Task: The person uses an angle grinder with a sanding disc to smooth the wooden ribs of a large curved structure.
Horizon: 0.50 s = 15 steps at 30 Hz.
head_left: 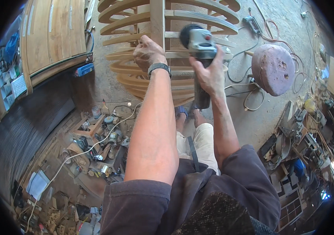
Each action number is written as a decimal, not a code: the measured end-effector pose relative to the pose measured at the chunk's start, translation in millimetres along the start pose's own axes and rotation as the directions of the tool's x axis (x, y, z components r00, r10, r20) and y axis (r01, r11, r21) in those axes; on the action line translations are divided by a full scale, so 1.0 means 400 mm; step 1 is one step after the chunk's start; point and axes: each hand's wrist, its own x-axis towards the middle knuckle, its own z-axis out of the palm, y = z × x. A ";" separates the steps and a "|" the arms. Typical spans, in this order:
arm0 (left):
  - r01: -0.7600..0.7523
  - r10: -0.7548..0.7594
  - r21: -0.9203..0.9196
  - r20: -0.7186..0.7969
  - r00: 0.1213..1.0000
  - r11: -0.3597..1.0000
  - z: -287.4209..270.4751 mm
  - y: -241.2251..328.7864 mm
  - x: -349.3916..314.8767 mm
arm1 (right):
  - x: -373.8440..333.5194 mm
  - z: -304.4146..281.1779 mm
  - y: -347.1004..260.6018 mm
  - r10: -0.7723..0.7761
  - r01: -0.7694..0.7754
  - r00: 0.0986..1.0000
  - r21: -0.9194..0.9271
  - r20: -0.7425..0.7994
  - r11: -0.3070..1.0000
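Observation:
A curved wooden frame [124,17] stands in front of me, with several bowed slats on either side of an upright post [157,23]. My left hand [149,54], a watch on its wrist, is closed around a curved slat [124,40] just left of the post; its fingertips are partly hidden. In my right hand [210,74] is an angle grinder [202,43], gripped around its dark body. The grinder's black disc points up and left, close to the right-hand slats, and is smeared by motion. Whether the disc touches the wood, I cannot tell.
At the right stands a round, worn purple stool [272,68]. A corded power tool [252,24] and looping cables lie on the concrete floor. Wooden panels [53,35] are at the upper left. Tools and scraps crowd the lower left, where a pale cable [81,153] crosses. Another scrap pile [296,137] lies right.

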 end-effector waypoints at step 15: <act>0.000 -0.002 -0.064 -0.026 1.000 0.998 -0.013 0.007 -0.011 | -0.021 -0.053 0.033 0.152 -0.154 0.988 0.176 0.025 0.972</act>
